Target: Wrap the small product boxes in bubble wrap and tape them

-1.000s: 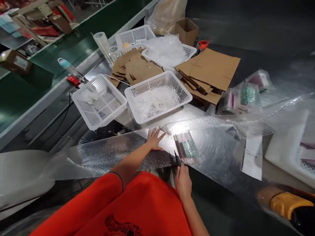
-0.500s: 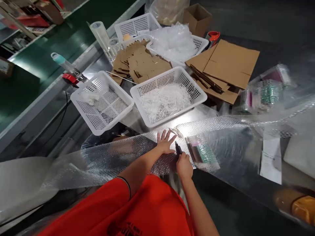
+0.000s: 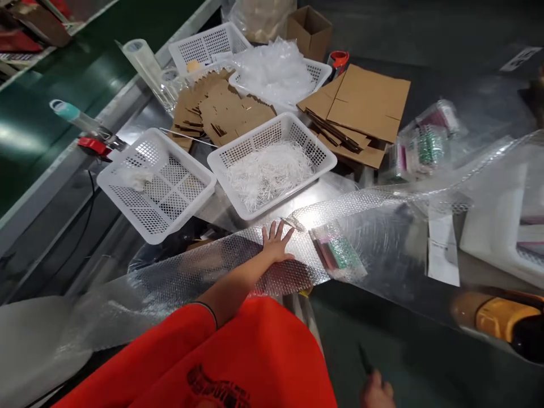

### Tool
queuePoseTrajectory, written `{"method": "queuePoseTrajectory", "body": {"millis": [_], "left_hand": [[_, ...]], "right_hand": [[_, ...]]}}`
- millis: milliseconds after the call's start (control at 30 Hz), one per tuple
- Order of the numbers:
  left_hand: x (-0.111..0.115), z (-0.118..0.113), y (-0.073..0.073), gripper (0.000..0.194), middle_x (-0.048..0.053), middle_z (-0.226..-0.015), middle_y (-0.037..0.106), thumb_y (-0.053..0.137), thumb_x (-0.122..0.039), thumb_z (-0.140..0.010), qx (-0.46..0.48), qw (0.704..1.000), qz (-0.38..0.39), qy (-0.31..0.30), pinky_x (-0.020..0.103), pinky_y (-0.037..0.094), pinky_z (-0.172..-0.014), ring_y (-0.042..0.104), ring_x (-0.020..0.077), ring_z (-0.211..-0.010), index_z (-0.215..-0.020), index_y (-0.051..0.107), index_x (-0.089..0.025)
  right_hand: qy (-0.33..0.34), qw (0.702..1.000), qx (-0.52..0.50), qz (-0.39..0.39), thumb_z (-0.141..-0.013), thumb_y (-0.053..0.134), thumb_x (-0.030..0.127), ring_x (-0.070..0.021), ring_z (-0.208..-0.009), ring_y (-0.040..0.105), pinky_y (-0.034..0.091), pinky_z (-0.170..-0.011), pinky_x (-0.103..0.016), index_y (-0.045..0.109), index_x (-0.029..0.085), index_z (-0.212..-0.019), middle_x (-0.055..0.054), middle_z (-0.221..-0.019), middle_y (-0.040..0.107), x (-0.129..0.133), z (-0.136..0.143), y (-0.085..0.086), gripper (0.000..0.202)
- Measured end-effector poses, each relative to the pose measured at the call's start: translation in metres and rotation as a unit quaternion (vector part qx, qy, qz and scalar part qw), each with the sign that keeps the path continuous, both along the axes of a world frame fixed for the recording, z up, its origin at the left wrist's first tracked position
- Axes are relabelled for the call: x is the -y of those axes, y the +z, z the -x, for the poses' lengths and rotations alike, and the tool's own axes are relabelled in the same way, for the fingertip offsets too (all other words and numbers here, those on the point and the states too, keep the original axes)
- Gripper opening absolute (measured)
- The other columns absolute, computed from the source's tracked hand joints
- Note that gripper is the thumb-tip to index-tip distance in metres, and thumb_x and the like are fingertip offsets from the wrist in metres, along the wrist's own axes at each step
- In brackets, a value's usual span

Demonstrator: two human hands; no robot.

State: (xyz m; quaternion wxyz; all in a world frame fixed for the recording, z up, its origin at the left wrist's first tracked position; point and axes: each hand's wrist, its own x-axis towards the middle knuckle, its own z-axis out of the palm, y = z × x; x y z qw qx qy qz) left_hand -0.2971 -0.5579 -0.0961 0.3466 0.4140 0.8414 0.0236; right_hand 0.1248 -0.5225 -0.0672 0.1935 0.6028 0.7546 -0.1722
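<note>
My left hand (image 3: pixel 276 245) lies flat with fingers spread on a long strip of bubble wrap (image 3: pixel 238 258) across the metal table. At the bottom edge of the view, away from the table, my right hand (image 3: pixel 377 392) is closed around a dark marker-like tool (image 3: pixel 364 358); its exact shape is blurred. Just right of my left hand, a bubble-wrapped packet (image 3: pixel 338 252) with pink and green parts rests at the table's front edge.
Behind the wrap stand a white basket of shredded filler (image 3: pixel 272 170) and another basket (image 3: pixel 157 184). Flat cardboard (image 3: pixel 368 105), more wrapped packets (image 3: pixel 427 144) and a paper sheet (image 3: pixel 442 249) lie to the right. A tape dispenser (image 3: pixel 96 146) is at left.
My right hand has moved away from the bubble wrap, down and to the right, with the dark tool still in it. My left hand stays pressed on the wrap. The view has shifted slightly.
</note>
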Motion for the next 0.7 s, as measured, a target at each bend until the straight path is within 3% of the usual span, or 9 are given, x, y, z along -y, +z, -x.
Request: {"method": "queuePoseTrajectory", "body": {"millis": [67,133,300,400,467,533,600,700], "left_hand": [[0.000,-0.002,0.003,0.107,0.008,-0.172,0.001,0.074,-0.065,-0.074,-0.026,1.000,-0.011,0.001,0.073,0.002,-0.119,-0.007,0.0447,-0.155,-0.160,0.017,-0.038],[-0.001,-0.002,0.009,0.105,0.009,-0.171,0.008,0.077,-0.061,-0.072,-0.047,0.999,-0.018,0.010,0.072,0.009,-0.119,0.001,0.0445,-0.155,-0.159,0.024,-0.036],[-0.010,0.006,0.030,0.086,0.017,-0.166,0.024,0.070,-0.051,-0.084,-0.087,0.993,-0.029,0.075,0.059,0.025,-0.119,0.022,0.0392,-0.151,-0.156,0.033,-0.023],[-0.024,0.016,0.037,0.074,0.019,-0.161,0.034,0.061,-0.042,-0.092,-0.119,0.984,-0.058,0.123,0.054,0.027,-0.119,0.030,0.0383,-0.148,-0.156,0.032,-0.017],[-0.035,0.023,0.038,0.063,0.017,-0.149,0.051,0.062,-0.042,-0.093,-0.104,0.982,-0.069,0.138,0.051,0.030,-0.116,0.042,0.0356,-0.139,-0.148,0.045,-0.016],[-0.043,0.031,0.036,0.042,0.013,-0.130,0.065,0.062,-0.042,-0.093,-0.071,0.984,-0.071,0.145,0.047,0.035,-0.111,0.054,0.0308,-0.126,-0.127,0.063,-0.018],[-0.048,0.038,0.033,0.026,0.010,-0.115,0.071,0.057,-0.038,-0.097,-0.051,0.984,-0.073,0.157,0.040,0.041,-0.103,0.061,0.0258,-0.114,-0.105,0.071,-0.019],[-0.046,0.046,0.028,0.025,0.008,-0.104,0.073,0.050,-0.031,-0.100,-0.046,0.980,-0.072,0.182,0.031,0.045,-0.088,0.065,0.0211,-0.101,-0.094,0.071,-0.019]], "right_hand": [[-0.053,0.998,0.005,-0.035,-0.087,0.026,0.040,-0.0383,-0.079,0.071,0.056,-0.069,-0.052,0.056,0.019,-0.139,-0.021,-0.090,0.063,-0.021,-0.007,0.004,0.064],[-0.070,0.993,-0.017,-0.089,-0.093,0.022,0.049,-0.0405,-0.088,0.068,0.055,-0.072,-0.054,0.048,0.009,-0.144,-0.028,-0.107,0.061,-0.054,0.020,0.008,0.071],[-0.103,0.979,-0.093,-0.150,-0.093,0.037,0.032,-0.0431,-0.107,0.062,0.051,-0.082,-0.055,0.048,0.003,-0.142,-0.034,-0.125,0.054,-0.144,0.120,0.018,0.058],[-0.139,0.962,-0.136,-0.192,-0.095,0.035,0.029,-0.0453,-0.120,0.054,0.045,-0.092,-0.057,0.046,-0.004,-0.141,-0.037,-0.130,0.051,-0.165,0.158,0.024,0.057],[-0.075,0.957,-0.175,-0.219,-0.099,0.032,0.034,-0.0415,-0.126,0.050,0.042,-0.100,-0.054,0.044,-0.004,-0.141,-0.035,-0.133,0.051,-0.159,0.180,0.028,0.058],[0.068,0.956,-0.199,-0.206,-0.100,0.037,0.042,-0.0374,-0.130,0.046,0.038,-0.105,-0.051,0.043,-0.001,-0.142,-0.031,-0.136,0.051,-0.145,0.205,0.031,0.061],[0.188,0.952,-0.177,-0.166,-0.096,0.050,0.048,-0.0371,-0.134,0.043,0.037,-0.107,-0.051,0.041,0.004,-0.145,-0.028,-0.144,0.047,-0.129,0.229,0.030,0.067],[0.247,0.953,-0.112,-0.139,-0.091,0.060,0.046,-0.0382,-0.131,0.045,0.039,-0.102,-0.051,0.039,0.014,-0.150,-0.026,-0.149,0.042,-0.115,0.252,0.025,0.070]]}}
